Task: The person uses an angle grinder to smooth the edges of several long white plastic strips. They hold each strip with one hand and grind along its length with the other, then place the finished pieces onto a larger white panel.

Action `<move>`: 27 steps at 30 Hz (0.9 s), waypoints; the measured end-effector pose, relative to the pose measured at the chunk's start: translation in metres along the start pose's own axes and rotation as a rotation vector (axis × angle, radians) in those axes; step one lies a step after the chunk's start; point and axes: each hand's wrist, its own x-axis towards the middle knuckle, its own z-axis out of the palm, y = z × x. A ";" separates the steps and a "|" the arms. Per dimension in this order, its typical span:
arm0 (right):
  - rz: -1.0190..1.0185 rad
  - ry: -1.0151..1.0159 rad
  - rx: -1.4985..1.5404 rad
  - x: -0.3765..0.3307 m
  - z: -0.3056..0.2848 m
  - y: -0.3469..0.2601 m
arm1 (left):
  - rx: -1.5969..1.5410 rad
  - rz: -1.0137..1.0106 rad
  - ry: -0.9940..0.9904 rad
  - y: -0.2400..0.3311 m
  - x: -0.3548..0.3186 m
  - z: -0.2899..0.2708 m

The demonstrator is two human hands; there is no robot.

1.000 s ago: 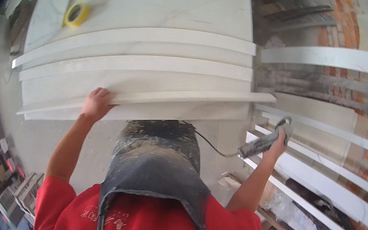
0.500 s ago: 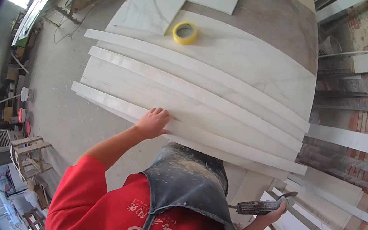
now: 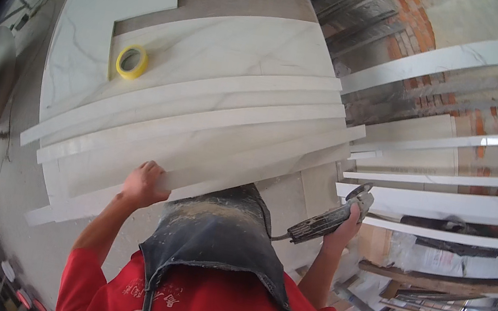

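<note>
My left hand (image 3: 146, 185) has its fingers curled over the near edge of a long white strip (image 3: 260, 165). This strip lies along the front of a white, grey-veined slab (image 3: 247, 44). Out to the right, my right hand (image 3: 344, 230) grips a dusty angle grinder (image 3: 319, 224), its disc pointing up and away from me. A cord runs from the grinder's rear toward my apron (image 3: 206, 220). Two more white strips, a middle one (image 3: 202, 121) and a far one (image 3: 206, 93), lie across the slab beyond my left hand.
A yellow tape roll (image 3: 140, 67) rests on the slab beside a notched white piece (image 3: 89, 32). More long white strips (image 3: 437, 201) extend at the right, near a brick-patterned surface (image 3: 421, 17). Grey floor (image 3: 11, 92) shows at the left.
The whole view has swung toward the right, so the slab now appears slanted and further left. My left hand stays at the near strip; my right hand still holds the grinder, now raised somewhat.
</note>
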 end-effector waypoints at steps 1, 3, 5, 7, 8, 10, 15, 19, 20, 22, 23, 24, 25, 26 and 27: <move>0.019 0.006 0.010 -0.013 0.005 -0.005 | 0.005 0.026 0.020 -0.004 0.002 -0.016; 0.047 0.010 0.023 -0.023 0.006 -0.005 | 0.014 0.075 0.069 -0.012 0.008 -0.044; 0.065 0.009 0.032 -0.023 -0.001 0.000 | 0.016 0.139 0.128 -0.030 0.019 -0.068; 0.049 0.072 0.050 -0.015 -0.005 0.000 | 0.015 0.164 0.140 -0.036 0.041 -0.087; 0.042 0.105 0.060 -0.012 -0.006 0.000 | 0.024 0.140 0.130 -0.038 0.053 -0.092; 0.020 0.088 0.073 -0.015 -0.004 -0.005 | 0.053 0.146 0.144 -0.049 0.069 -0.106; -0.028 0.128 0.032 -0.022 -0.002 -0.013 | 0.093 0.109 0.136 -0.075 0.106 -0.118; -0.039 0.207 0.027 -0.026 -0.007 -0.016 | 0.059 0.071 0.079 -0.084 0.127 -0.121; -0.035 0.215 0.023 -0.027 -0.008 -0.017 | 0.054 0.078 0.073 -0.088 0.133 -0.122; -0.002 0.224 0.013 -0.033 0.000 -0.024 | 0.039 0.085 0.053 -0.099 0.139 -0.122; 0.014 0.229 0.008 -0.037 0.004 -0.029 | 0.027 0.093 0.041 -0.104 0.145 -0.122; 0.027 0.224 0.002 -0.041 0.007 -0.033 | 0.014 0.103 0.032 -0.109 0.150 -0.122; 0.040 0.219 -0.004 -0.044 0.008 -0.037 | 0.009 0.108 0.035 -0.113 0.153 -0.120; 0.053 0.214 -0.009 -0.047 0.010 -0.040 | 0.004 0.113 0.038 -0.116 0.155 -0.118; 0.048 0.235 -0.011 -0.050 0.014 -0.041 | 0.003 0.115 0.042 -0.119 0.157 -0.119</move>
